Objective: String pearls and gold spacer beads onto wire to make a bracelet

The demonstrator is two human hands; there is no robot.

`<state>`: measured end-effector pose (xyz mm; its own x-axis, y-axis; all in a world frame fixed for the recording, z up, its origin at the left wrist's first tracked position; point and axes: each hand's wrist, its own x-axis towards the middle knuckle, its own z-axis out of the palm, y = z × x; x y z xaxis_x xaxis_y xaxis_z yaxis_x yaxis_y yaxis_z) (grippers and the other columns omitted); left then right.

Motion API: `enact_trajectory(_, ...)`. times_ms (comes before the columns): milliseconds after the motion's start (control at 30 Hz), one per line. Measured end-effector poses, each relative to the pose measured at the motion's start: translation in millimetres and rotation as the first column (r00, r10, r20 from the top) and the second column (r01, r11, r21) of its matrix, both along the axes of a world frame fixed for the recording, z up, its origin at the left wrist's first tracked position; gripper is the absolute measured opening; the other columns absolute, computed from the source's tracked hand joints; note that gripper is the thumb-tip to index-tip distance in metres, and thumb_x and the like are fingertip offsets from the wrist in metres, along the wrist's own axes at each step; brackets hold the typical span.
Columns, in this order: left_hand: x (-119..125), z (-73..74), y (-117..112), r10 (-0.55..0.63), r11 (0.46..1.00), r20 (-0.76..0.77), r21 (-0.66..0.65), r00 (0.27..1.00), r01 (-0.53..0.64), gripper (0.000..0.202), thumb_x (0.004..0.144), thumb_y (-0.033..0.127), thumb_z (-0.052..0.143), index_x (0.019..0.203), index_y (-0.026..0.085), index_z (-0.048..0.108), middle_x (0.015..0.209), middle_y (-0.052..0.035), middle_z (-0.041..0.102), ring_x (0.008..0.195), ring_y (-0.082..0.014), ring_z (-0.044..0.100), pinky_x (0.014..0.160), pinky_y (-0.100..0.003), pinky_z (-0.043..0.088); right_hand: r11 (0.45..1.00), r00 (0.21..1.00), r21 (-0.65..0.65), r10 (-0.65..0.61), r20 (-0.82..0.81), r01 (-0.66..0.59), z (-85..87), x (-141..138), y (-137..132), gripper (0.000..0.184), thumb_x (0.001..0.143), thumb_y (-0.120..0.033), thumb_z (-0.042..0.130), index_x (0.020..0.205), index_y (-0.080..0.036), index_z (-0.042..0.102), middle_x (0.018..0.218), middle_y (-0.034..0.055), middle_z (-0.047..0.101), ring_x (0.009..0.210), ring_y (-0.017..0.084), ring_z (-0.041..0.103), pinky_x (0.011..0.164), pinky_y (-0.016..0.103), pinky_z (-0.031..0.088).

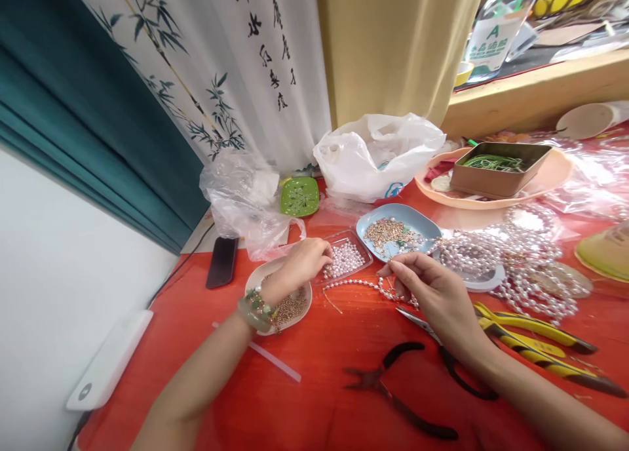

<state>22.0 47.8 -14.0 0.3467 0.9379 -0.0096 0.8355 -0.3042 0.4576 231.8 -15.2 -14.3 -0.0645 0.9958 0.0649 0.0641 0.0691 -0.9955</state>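
Note:
My left hand (305, 259) reaches into a clear square tray of loose pearls (345, 259), its fingers curled over the beads at the tray's left edge. A jade and bead bracelet sits on that wrist. My right hand (432, 292) pinches the end of a pearl strand on thin wire (354, 284), which lies on the red table between both hands. Just beyond my right hand is a blue dish of small gold findings (396, 231). Under my left wrist stands a round white dish of tiny gold beads (289, 307).
Black-handled pliers (393, 389) and scissors (422, 326) lie near the front edge, yellow-handled pliers (535, 339) at right. Piled pearl strands (515, 261), a pink tray with a metal tin (498, 169), plastic bags (376, 153), a green dish (299, 196) and a black phone (222, 262) surround the work spot.

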Motion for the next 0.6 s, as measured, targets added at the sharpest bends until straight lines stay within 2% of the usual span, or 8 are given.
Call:
enact_trajectory(167,3,8.9,-10,0.085,0.996,0.163,0.005,0.983,-0.087,0.009,0.075,0.020,0.055,0.076,0.016,0.063,0.078,-0.0030,0.067,0.072,-0.0151,0.059,0.070,-0.028,0.044,1.000,1.000,0.003,0.021,0.006,-0.021,-0.4,0,-2,0.022,0.080,-0.036,0.051,0.071,-0.016,0.058,0.050,-0.0033,0.050,0.046,0.010,0.044,0.045,0.022,0.035)
enact_trajectory(233,7,12.4,-20,0.133,0.991,0.332,-0.068,0.934,-0.117,0.012,0.076,0.024,0.056,0.081,0.015,0.061,0.080,-0.0037,0.066,0.070,-0.0133,0.058,0.066,-0.025,0.045,1.000,0.999,0.000,0.028,0.016,-0.028,-1.3,-1,-2,0.022,0.080,-0.036,0.051,0.072,-0.017,0.057,0.050,-0.0036,0.050,0.046,0.010,0.044,0.045,0.022,0.035)
enact_trajectory(267,10,13.7,-26,0.182,0.980,0.463,-0.155,0.867,-0.123,0.014,0.074,0.026,0.058,0.081,0.014,0.061,0.078,-0.0037,0.065,0.067,-0.0124,0.058,0.063,-0.025,0.046,0.999,0.999,-0.002,0.034,0.016,-0.034,-1.9,-2,-3,0.022,0.080,-0.036,0.051,0.072,-0.017,0.057,0.050,-0.0035,0.049,0.046,0.010,0.044,0.045,0.022,0.035)
enact_trajectory(333,16,14.9,-38,0.324,0.932,0.684,-0.349,0.654,-0.098,0.016,0.068,0.026,0.065,0.078,0.014,0.062,0.075,-0.0027,0.063,0.063,-0.0108,0.056,0.060,-0.024,0.045,0.998,0.998,-0.007,0.063,0.014,-0.063,-3.2,-5,-4,0.022,0.080,-0.036,0.051,0.070,-0.017,0.056,0.051,-0.0029,0.050,0.046,0.010,0.045,0.045,0.022,0.037)
enact_trajectory(367,19,14.9,-43,0.388,0.905,0.742,-0.418,0.547,-0.075,0.017,0.065,0.024,0.068,0.077,0.013,0.062,0.074,-0.0022,0.063,0.063,-0.0103,0.056,0.062,-0.024,0.045,0.997,0.996,-0.010,0.083,0.017,-0.083,-3.7,-6,-5,0.023,0.080,-0.036,0.051,0.069,-0.017,0.057,0.052,-0.0026,0.051,0.046,0.010,0.046,0.045,0.022,0.038)
enact_trajectory(433,23,13.9,-50,0.457,0.874,0.790,-0.485,0.409,-0.039,0.017,0.061,0.021,0.071,0.073,0.013,0.063,0.071,-0.0011,0.063,0.063,-0.0095,0.056,0.064,-0.024,0.045,0.992,0.992,-0.023,0.125,0.022,-0.125,-4.2,-10,-8,0.023,0.080,-0.035,0.051,0.067,-0.018,0.057,0.054,-0.0016,0.053,0.046,0.010,0.047,0.046,0.022,0.040)
enact_trajectory(500,26,12.0,-54,0.482,0.858,0.802,-0.514,0.353,-0.004,0.016,0.059,0.020,0.073,0.070,0.013,0.064,0.069,-0.0006,0.063,0.064,-0.0097,0.056,0.064,-0.023,0.045,0.986,0.987,-0.040,0.160,0.009,-0.160,-4.1,-13,-11,0.022,0.080,-0.035,0.051,0.066,-0.018,0.057,0.056,-0.0008,0.056,0.046,0.009,0.048,0.045,0.021,0.041)
enact_trajectory(600,28,8.9,-55,0.514,0.832,0.797,-0.553,0.318,0.041,0.015,0.059,0.021,0.073,0.070,0.014,0.065,0.069,-0.0008,0.064,0.066,-0.0102,0.058,0.064,-0.023,0.045,0.979,0.981,-0.065,0.193,-0.013,-0.193,-3.1,-16,-15,0.020,0.079,-0.035,0.052,0.067,-0.018,0.056,0.059,0.0001,0.059,0.046,0.009,0.049,0.046,0.021,0.043)
